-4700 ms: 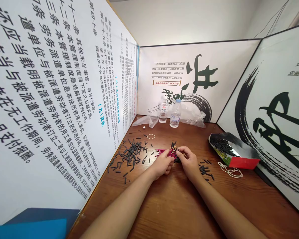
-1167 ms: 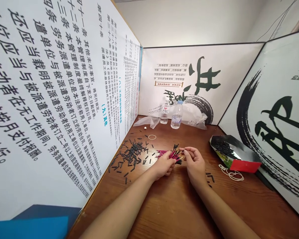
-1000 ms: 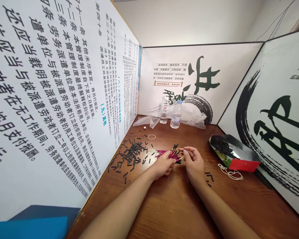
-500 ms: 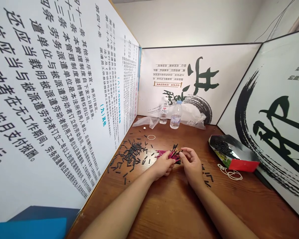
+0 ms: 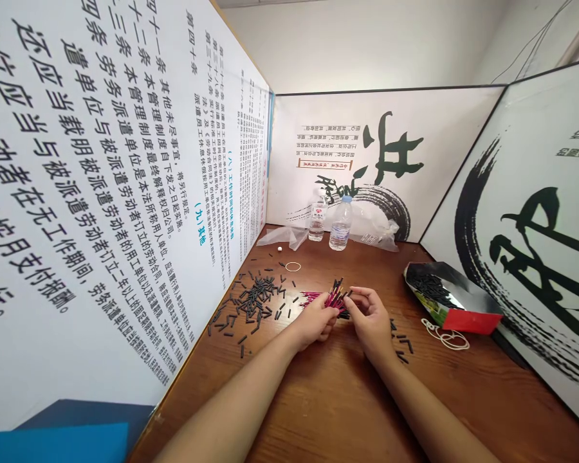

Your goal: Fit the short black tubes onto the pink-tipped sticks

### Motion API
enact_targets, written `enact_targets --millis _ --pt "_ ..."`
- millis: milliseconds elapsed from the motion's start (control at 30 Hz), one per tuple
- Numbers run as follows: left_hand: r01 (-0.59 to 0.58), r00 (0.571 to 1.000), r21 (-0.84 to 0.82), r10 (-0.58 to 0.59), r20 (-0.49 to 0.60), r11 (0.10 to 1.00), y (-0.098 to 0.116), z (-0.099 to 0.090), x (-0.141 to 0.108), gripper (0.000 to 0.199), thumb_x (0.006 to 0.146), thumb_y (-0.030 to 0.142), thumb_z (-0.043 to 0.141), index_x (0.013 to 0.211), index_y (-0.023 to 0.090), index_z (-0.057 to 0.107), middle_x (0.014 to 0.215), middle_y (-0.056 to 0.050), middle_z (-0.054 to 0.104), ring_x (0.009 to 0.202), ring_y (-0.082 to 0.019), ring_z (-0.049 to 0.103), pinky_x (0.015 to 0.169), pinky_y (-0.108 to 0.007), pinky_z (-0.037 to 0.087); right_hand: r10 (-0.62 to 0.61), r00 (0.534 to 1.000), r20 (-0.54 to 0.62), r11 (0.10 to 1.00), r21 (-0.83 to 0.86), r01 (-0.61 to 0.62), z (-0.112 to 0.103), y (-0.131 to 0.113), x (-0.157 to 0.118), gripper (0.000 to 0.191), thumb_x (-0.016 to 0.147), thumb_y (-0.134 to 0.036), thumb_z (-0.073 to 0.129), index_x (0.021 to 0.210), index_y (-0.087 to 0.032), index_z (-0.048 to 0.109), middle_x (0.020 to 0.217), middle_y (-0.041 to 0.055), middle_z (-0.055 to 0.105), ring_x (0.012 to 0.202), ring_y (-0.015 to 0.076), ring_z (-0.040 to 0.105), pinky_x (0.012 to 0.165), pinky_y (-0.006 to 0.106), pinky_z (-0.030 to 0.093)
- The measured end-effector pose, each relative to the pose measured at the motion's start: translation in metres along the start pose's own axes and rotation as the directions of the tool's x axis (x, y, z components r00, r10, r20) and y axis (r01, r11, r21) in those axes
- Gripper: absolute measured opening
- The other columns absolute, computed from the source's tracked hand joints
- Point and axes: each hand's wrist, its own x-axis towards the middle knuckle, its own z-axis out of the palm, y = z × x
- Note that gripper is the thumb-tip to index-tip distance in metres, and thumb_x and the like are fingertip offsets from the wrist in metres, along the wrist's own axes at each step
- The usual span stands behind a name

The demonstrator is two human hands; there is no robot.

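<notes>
My left hand (image 5: 317, 321) is closed around a bundle of thin pink sticks (image 5: 311, 297). Their ends, several of them covered in black (image 5: 336, 286), stick up between my hands. My right hand (image 5: 370, 316) is at the right side of the bundle, thumb and forefinger pinched on what looks like a small black tube (image 5: 349, 294) by the stick ends. Many short black tubes (image 5: 257, 299) lie scattered to the left of my left hand. Several more black tubes (image 5: 404, 344) lie beside my right wrist, which partly hides them.
An opened bag (image 5: 463, 292) with black tubes inside stands at the right, white rubber bands (image 5: 446, 334) before it. Two water bottles (image 5: 340, 225) and crumpled clear plastic (image 5: 284, 236) are at the back. A thin ring (image 5: 293, 267) lies on the wooden table (image 5: 318, 411). Printed panels enclose it.
My right fingertips have shifted slightly left against the stick ends, and the small black piece at them sits at a different tilt. My left hand keeps its grip on the bundle.
</notes>
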Motion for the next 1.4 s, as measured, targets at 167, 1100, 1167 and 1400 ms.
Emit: enact_targets --millis 167,1100,1167,1400 --pt "-0.007 1.0 -0.002 0.007 -0.002 1.0 -0.0001 0.0003 0.0001 0.027 0.077 0.027 0.051 0.101 0.024 0.041 0.054 0.012 0.027 0.04 -0.004 0.015 0.041 -0.019 0.007 0.002 1.0 0.011 0.998 0.057 -0.002 -0.0008 -0.0005 -0.0003 0.034 0.074 -0.038 0.072 0.097 -0.02 0.055 0.081 0.0022 0.067 0.076 0.0156 0.063 0.073 0.029 0.049" --pt "0.01 1.0 -0.013 -0.01 0.0 1.0 0.0006 0.0 0.0003 0.032 0.077 0.025 0.05 0.108 0.024 0.042 0.056 0.011 0.027 0.039 -0.003 0.017 0.042 -0.019 0.007 0.023 0.999 -0.044 1.0 0.016 -0.023 -0.0002 0.003 0.0019 0.036 0.073 -0.044 0.071 0.096 -0.019 0.059 0.085 0.0049 0.066 0.08 0.0183 0.062 0.075 0.032 0.05" --pt "0.008 1.0 -0.013 -0.008 -0.005 1.0 0.0006 0.0002 0.0 0.032 0.076 0.025 0.051 0.107 0.023 0.042 0.056 0.011 0.027 0.039 -0.003 0.017 0.042 -0.018 0.007 0.023 0.999 -0.038 1.0 0.019 -0.022 0.0002 0.0018 0.0016 0.036 0.072 -0.043 0.072 0.095 -0.019 0.06 0.085 0.0052 0.067 0.081 0.0186 0.062 0.075 0.032 0.051" --pt "0.008 1.0 -0.01 -0.008 -0.008 1.0 0.0017 0.0008 -0.0018 0.028 0.077 0.028 0.053 0.101 0.023 0.04 0.056 0.011 0.027 0.04 -0.003 0.016 0.043 -0.018 0.007 0.011 0.999 -0.035 1.0 0.011 -0.01 0.0012 -0.0012 0.0001 0.038 0.069 -0.044 0.075 0.095 -0.02 0.06 0.083 0.004 0.067 0.079 0.0181 0.063 0.076 0.033 0.051"
